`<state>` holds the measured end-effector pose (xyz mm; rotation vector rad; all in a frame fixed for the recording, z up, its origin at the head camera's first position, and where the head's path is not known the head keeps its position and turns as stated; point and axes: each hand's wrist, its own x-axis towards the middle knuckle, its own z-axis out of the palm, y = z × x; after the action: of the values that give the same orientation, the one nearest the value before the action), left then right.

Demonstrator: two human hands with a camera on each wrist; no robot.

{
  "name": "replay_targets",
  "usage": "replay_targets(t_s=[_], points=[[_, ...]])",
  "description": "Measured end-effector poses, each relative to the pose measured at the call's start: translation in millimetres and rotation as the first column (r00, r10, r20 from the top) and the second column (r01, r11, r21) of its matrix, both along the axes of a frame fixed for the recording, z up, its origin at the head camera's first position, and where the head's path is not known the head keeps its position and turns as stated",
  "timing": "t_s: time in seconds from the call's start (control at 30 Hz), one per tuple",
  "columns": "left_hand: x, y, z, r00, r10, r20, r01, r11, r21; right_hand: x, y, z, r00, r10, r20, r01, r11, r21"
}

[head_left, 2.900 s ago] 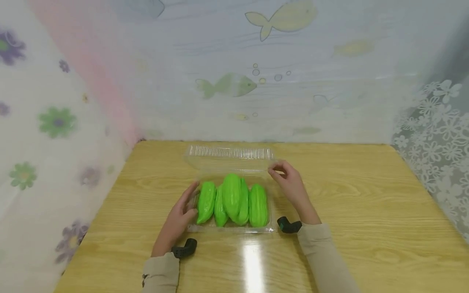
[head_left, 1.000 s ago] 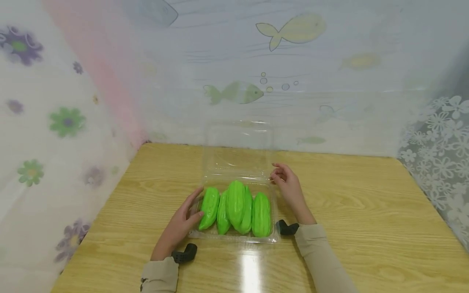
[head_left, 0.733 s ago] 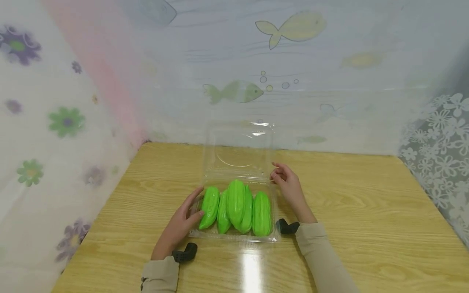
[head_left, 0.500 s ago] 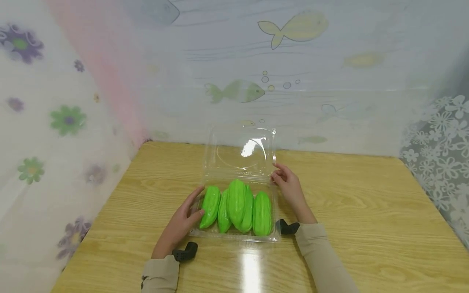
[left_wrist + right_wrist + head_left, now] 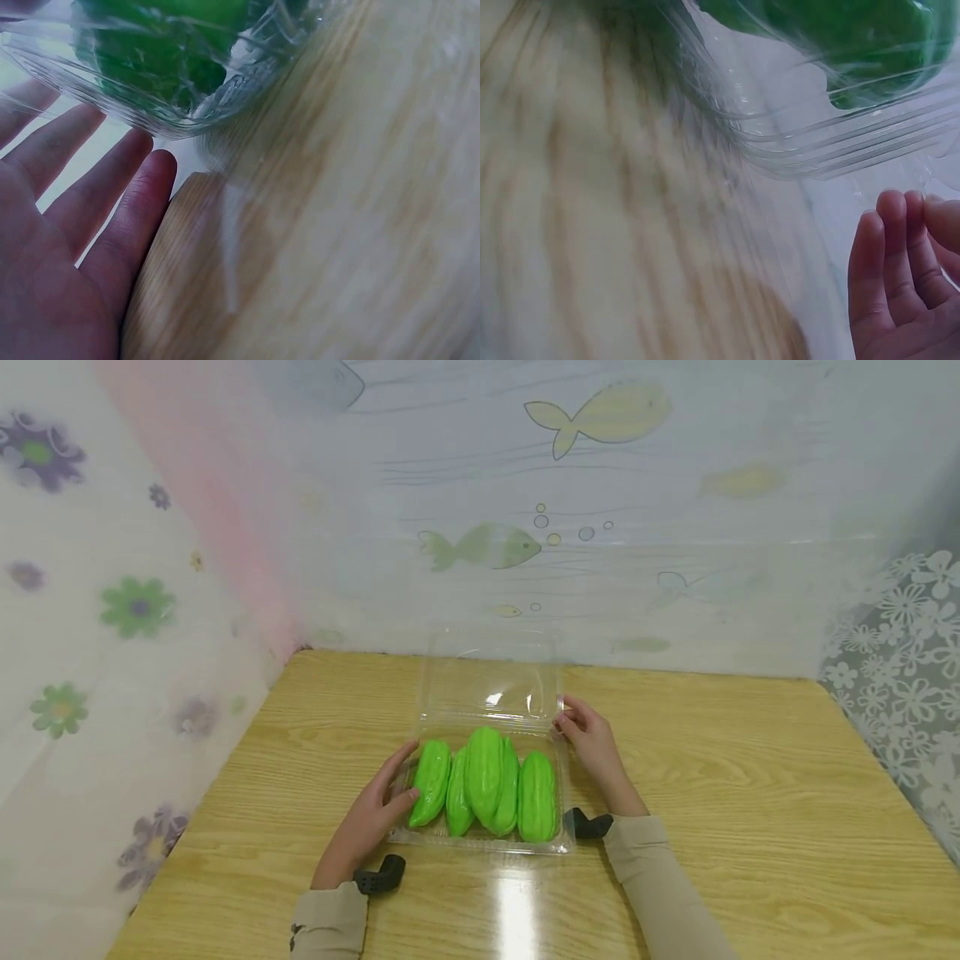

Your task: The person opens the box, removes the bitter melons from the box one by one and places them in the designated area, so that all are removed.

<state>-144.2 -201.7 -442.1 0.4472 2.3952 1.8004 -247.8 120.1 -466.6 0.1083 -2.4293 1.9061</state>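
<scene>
In the head view a clear plastic clamshell box (image 5: 480, 845) stands on the table with its lid (image 5: 491, 681) raised at the back. Several bright green, ridged, elongated vegetable-like pieces (image 5: 483, 781) lie inside it. My left hand (image 5: 367, 814) rests on the box's left side, thumb over the rim by the leftmost piece. In the left wrist view its straight fingers (image 5: 112, 187) touch the outer wall. My right hand (image 5: 592, 735) is at the back right corner by the hinge, thumb and forefinger pinching the lid's edge. The right wrist view shows its other fingers (image 5: 866, 262) nearly straight.
Light wood-grain table (image 5: 712, 760) surrounds the box. A fish-patterned sheet (image 5: 645, 568) hangs behind it, and a flowered sheet (image 5: 135, 735) lines the left side. Black wrist-mounted devices (image 5: 381, 875) sit at both sleeves.
The lid, low behind the box at first, came up to stand raised, and has tilted slightly since. My right hand has shifted little at the hinge corner; the left stays at the side.
</scene>
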Motion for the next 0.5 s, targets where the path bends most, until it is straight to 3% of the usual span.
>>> replay_targets(t_s=[0.23,0.5], points=[[-0.2,-0.1,0.3,1.0,0.004,0.004,-0.004,1.0,-0.013,0.7,-1.2,-0.6,1.0,0.0,0.001,0.0,0.997,-0.075],[-0.8,-0.8,-0.4,1.0,-0.001,-0.001,0.001,1.0,0.003,1.2,-1.8,-1.5,1.0,0.0,0.01,0.001,0.996,-0.085]])
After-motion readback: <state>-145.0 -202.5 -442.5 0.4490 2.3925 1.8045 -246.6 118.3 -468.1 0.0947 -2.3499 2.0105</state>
